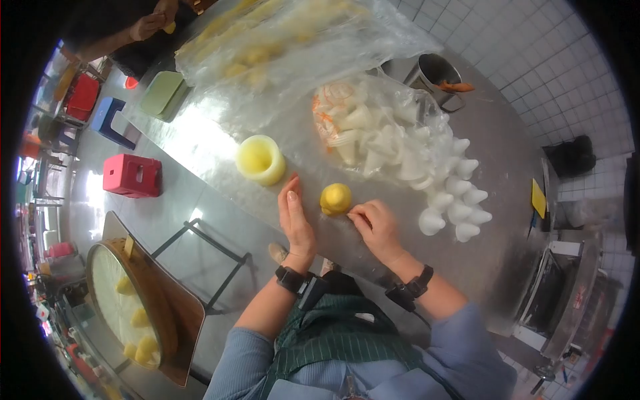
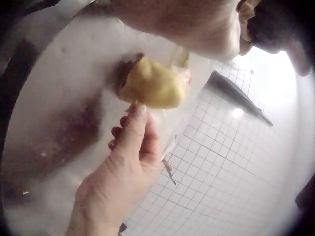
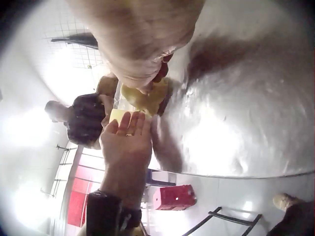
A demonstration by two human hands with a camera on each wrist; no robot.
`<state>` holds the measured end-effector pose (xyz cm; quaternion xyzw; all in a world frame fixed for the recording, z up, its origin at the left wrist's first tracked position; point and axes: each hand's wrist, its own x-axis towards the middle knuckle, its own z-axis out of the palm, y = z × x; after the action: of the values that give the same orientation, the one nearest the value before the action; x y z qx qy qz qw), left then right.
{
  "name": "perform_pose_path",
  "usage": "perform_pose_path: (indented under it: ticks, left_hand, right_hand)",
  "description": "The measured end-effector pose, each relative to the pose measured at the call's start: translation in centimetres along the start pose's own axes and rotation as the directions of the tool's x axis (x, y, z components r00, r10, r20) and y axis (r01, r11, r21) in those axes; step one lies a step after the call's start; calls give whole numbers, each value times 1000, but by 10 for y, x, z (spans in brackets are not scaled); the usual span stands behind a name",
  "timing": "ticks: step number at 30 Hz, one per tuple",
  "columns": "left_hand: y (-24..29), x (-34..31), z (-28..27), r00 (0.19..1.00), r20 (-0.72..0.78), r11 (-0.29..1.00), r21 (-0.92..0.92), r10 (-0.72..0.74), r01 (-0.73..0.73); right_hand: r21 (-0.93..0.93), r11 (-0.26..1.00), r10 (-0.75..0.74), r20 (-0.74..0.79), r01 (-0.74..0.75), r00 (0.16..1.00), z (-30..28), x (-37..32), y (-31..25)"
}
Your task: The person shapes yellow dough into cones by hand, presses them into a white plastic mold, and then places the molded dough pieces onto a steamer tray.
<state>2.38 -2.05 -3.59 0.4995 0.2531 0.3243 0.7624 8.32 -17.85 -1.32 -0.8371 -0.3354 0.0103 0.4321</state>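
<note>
A lump of yellow dough [image 1: 335,199], rounded on top with a ragged lower edge, stands on the metal table in front of the person. The right hand [image 1: 379,230] is at its right side; in the left wrist view the thumb and curled fingers of that right hand [image 2: 123,157] pinch at the dough's edge [image 2: 152,83]. Held upright to the left of the dough, apart from it, is the left hand [image 1: 297,227], its fingers straight and together. In the right wrist view the left palm [image 3: 129,145] faces the dough [image 3: 145,98].
A pale tub with yellow inside [image 1: 261,160] stands beyond the left hand. Right of centre lies a plastic bag [image 1: 333,113] with several white cones [image 1: 460,187]. Behind are a metal pot [image 1: 437,73] and plastic sheeting [image 1: 267,60]. Another person's hand [image 1: 147,27] works at far left.
</note>
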Motion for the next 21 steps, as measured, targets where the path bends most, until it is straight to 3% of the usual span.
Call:
perform_pose_path:
  ticks: [2,4,5,6,8,9,13,15,17,18,20,21]
  left_hand:
    - [4,0,-8,998,46,999,19,-50,49]
    - [19,5,-3,922,385,970,238,-43,-54]
    - [24,11,0,866,495,967,244,-66,-67]
    - [28,19,2,865,497,968,243,-66,-66]
    - [33,33,4,619,764,886,399,-179,-236]
    - [34,36,4,595,786,851,421,-170,-313]
    - [41,35,-2,591,774,796,497,-227,-345]
    - [40,28,-4,679,723,681,563,-131,-468]
    - [40,17,-5,697,712,653,568,-84,-501]
    - [40,15,-4,714,699,629,572,-39,-526]
    - [32,19,-7,699,715,629,549,-12,-551]
    - [28,21,-7,685,728,626,525,19,-576]
  right_hand:
    - [38,998,44,6,-44,999,-3,6,-10]
    - [18,1000,16,8,-16,1000,-2,6,-8]
    - [-6,1000,-13,18,13,1000,-1,5,-7]
    - [-8,1000,-12,17,12,1000,-3,5,-7]
    - [-124,985,-112,87,123,990,-10,2,-6]
    - [-128,984,-112,88,123,990,-11,1,-5]
    - [-152,973,-153,124,172,980,-5,5,6]
    - [-137,974,-166,107,180,980,-3,5,6]
    - [20,998,67,24,-68,997,-3,5,3]
    - [20,998,66,22,-67,998,-2,8,-1]
    - [174,921,358,-35,-347,933,4,11,-10]
    - [171,921,359,-35,-349,933,10,11,-10]
